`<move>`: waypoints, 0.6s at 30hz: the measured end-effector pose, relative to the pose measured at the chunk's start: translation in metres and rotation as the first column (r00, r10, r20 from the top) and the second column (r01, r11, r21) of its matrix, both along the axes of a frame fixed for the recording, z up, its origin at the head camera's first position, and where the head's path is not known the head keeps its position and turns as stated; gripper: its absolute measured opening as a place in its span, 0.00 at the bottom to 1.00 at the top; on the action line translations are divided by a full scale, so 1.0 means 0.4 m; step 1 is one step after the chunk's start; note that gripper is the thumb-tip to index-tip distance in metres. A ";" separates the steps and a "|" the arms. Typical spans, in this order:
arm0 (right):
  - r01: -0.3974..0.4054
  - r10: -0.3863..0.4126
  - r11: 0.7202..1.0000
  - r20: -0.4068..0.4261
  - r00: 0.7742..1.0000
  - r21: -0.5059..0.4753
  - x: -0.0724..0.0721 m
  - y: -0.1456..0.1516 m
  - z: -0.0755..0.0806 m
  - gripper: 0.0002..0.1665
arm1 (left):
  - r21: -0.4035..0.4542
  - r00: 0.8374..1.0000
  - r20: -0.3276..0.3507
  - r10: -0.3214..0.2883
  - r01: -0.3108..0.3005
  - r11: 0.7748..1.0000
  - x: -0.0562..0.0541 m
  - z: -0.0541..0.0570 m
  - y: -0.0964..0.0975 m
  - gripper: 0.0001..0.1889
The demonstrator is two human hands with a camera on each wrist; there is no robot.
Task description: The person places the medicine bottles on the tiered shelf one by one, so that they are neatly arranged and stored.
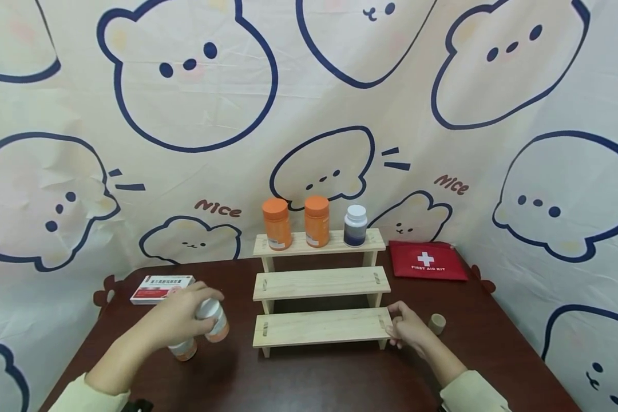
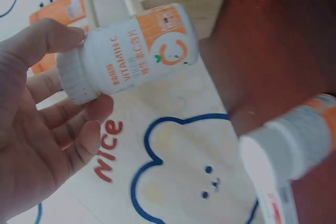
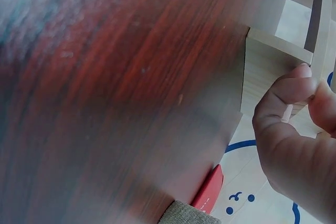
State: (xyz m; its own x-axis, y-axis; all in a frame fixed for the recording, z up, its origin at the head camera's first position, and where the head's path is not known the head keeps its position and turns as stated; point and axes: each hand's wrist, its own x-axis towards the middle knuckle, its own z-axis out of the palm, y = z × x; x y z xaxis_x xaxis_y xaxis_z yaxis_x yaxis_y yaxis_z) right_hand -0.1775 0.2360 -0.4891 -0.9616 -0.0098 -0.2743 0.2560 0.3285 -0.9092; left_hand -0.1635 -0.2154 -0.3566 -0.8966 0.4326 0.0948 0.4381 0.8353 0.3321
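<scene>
My left hand (image 1: 172, 320) grips a white and orange vitamin C bottle (image 2: 142, 53) by its ribbed cap, holding it above the table. A similar bottle (image 1: 185, 349) stands just below that hand, partly hidden by it in the head view. At the right end of the lowest step, my right hand (image 1: 409, 331) pinches the edge of a three-step wooden rack (image 1: 319, 327), thumb and fingers curled round the board. Two orange bottles (image 1: 276, 229) (image 1: 316, 226) and a white and dark blue bottle (image 1: 355, 229) stand on the rack's top step.
A white and red medicine box (image 1: 154, 290) lies at the table's back left. Behind the right hand are a red first aid kit pouch (image 1: 427, 263) and a small tan cylinder (image 1: 436, 324). The dark brown table (image 1: 329, 383) meets a patterned cloth (image 1: 324, 103) at the back.
</scene>
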 end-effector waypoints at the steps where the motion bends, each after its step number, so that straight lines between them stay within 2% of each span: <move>1: 0.002 -0.002 1.000 -0.001 1.000 0.001 0.000 0.000 0.000 0.26 | 0.009 1.000 -0.026 -0.010 0.011 1.000 -0.008 0.007 0.008 0.18; 5: 0.006 -0.006 1.000 -0.012 1.000 0.001 -0.001 0.001 0.003 0.26 | 0.036 0.989 -0.145 -0.029 0.034 0.999 -0.042 0.029 0.045 0.20; 9: 0.005 -0.005 1.000 -0.025 1.000 -0.005 -0.002 0.000 0.004 0.26 | 0.067 0.973 -0.228 -0.043 0.060 0.996 -0.075 0.040 0.082 0.21; 13: -0.001 0.001 1.000 -0.021 1.000 -0.015 0.002 -0.002 -0.002 0.26 | 0.094 0.958 -0.276 -0.082 0.112 0.989 -0.103 0.042 0.117 0.20; 18: 0.008 -0.008 1.000 -0.031 0.999 0.002 0.004 -0.001 -0.002 0.26 | 0.067 0.944 -0.304 -0.131 0.158 0.985 -0.134 0.040 0.169 0.18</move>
